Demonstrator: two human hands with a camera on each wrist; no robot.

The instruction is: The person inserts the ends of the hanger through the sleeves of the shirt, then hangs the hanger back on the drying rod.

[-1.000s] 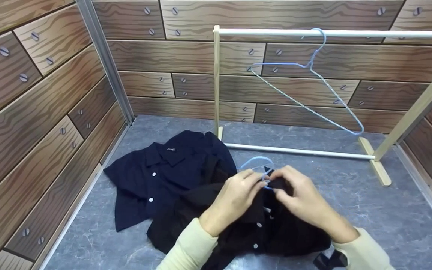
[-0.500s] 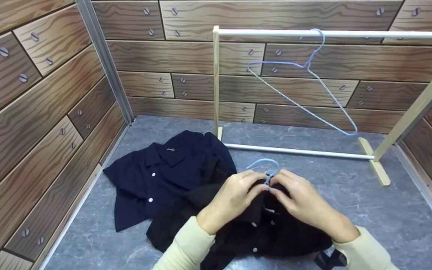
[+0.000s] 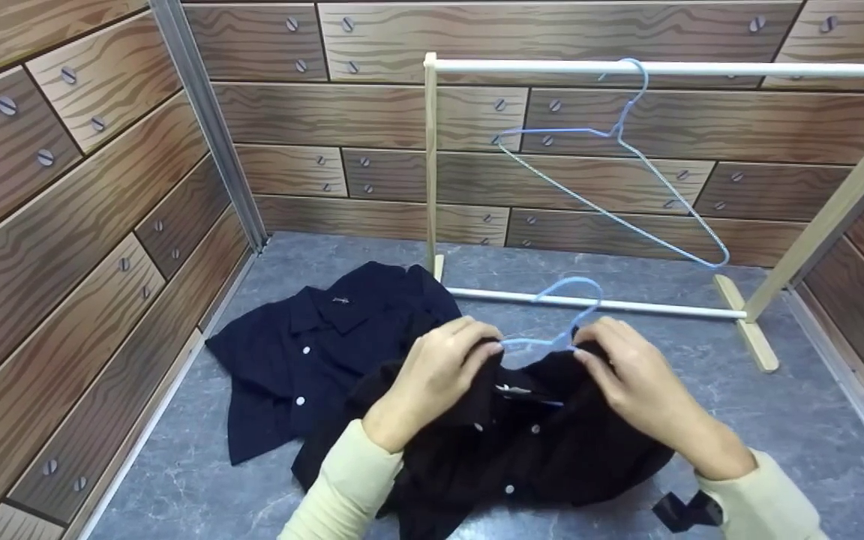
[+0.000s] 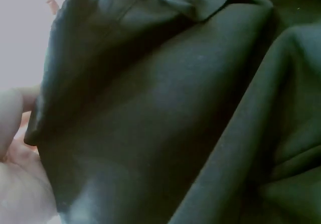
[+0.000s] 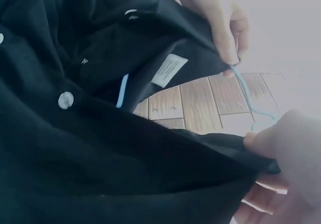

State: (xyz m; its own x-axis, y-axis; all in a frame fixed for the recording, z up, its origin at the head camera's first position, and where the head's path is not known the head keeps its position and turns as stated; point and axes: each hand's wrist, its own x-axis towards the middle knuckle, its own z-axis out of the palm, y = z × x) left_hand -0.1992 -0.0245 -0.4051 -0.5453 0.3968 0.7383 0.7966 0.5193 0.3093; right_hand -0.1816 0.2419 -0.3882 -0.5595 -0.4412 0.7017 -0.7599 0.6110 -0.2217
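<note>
A black button-up shirt (image 3: 582, 457) is spread in front of me, its collar raised between my two hands. A light-blue hanger (image 3: 573, 280) has its hook standing out above the neck opening; its lower bar (image 5: 122, 91) shows inside the shirt. My left hand (image 3: 436, 367) pinches the left side of the collar, fingertips right at the hanger's shoulder. On the other side, my right hand (image 3: 638, 382) grips the collar beside the hanger's neck. A white label (image 5: 170, 70) shows inside the collar. Dark cloth fills most of the left wrist view.
A navy short-sleeved shirt (image 3: 274, 382) lies at the left, partly under the black one. Behind stands a rack with a white top rail (image 3: 514, 67), from which a second blue hanger (image 3: 619, 129) hangs bare. Wood-patterned walls (image 3: 372, 112) enclose the grey tabletop (image 3: 792, 435).
Both hands, close together at the hanger's neck earlier, have moved apart with the collar spread between them. The hanger's hook has risen and shifted right. The hanger on the rack has swung slightly.
</note>
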